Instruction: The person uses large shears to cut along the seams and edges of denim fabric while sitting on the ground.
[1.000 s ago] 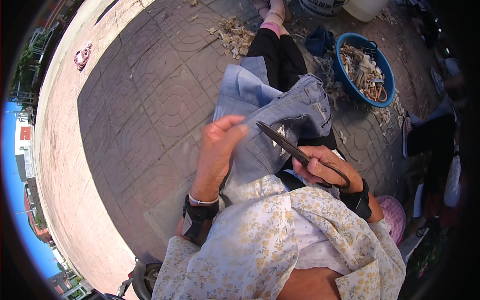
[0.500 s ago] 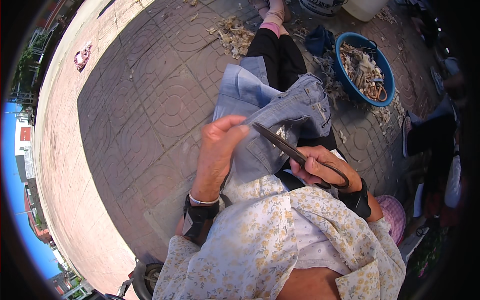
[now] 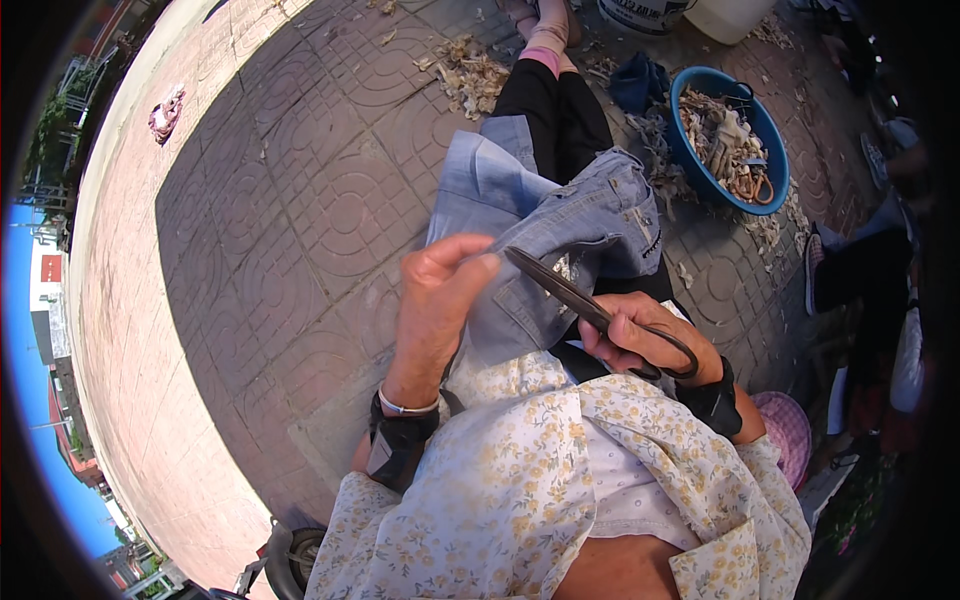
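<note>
Dark metal scissors (image 3: 560,289) are gripped in my right hand (image 3: 640,333), fingers through and around the looped handles. Their blades look closed and point up and left. My left hand (image 3: 437,290) is raised just left of the blade tips, thumb and forefinger pinched together; whatever is between them is too small to make out. Under both hands a pair of light blue jeans (image 3: 590,208) lies across my lap and legs, with a pocket, seams and a dark stitched trim on its right side.
A blue basin (image 3: 778,150) full of pale scraps and another pair of scissors stands ahead on the right. A scrap pile (image 3: 468,72) lies on the paving (image 3: 290,200) near my feet. Dark blue cloth (image 3: 638,82) sits beside the basin. Someone's legs (image 3: 858,265) are at the far right.
Almost nothing differs. My left hand has shifted very slightly; the scissors and the jeans stay in the same place.
</note>
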Demonstrator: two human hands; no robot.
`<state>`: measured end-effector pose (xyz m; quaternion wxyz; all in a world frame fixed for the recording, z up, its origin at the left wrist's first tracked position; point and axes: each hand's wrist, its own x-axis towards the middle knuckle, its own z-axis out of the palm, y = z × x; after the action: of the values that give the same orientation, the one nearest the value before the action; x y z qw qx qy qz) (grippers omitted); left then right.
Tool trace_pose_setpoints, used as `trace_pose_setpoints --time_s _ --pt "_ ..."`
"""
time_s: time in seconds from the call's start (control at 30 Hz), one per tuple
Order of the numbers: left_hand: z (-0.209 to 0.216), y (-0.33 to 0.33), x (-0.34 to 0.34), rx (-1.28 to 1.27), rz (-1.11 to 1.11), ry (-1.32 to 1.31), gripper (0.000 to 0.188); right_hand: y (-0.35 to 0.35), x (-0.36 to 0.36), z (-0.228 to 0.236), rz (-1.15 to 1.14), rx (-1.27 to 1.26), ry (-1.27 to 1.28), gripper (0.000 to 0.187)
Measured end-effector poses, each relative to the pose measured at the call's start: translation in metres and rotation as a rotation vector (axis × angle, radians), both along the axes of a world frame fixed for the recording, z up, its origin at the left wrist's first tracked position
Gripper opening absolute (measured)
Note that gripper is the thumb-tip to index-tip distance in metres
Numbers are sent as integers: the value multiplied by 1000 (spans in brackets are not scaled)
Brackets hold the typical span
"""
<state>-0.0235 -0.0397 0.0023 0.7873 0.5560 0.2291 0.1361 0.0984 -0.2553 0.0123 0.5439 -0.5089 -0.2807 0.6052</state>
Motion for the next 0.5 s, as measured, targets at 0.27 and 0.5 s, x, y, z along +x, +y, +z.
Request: trace_pose_setpoints --time_s 0.27,0.5 --pt "4 0 -1 115 26 -1 18 -1 -2 -5 -9 33 37 54" --pt "-2 0 0 -24 42 -54 16 0 -1 0 -19 -6 35 51"
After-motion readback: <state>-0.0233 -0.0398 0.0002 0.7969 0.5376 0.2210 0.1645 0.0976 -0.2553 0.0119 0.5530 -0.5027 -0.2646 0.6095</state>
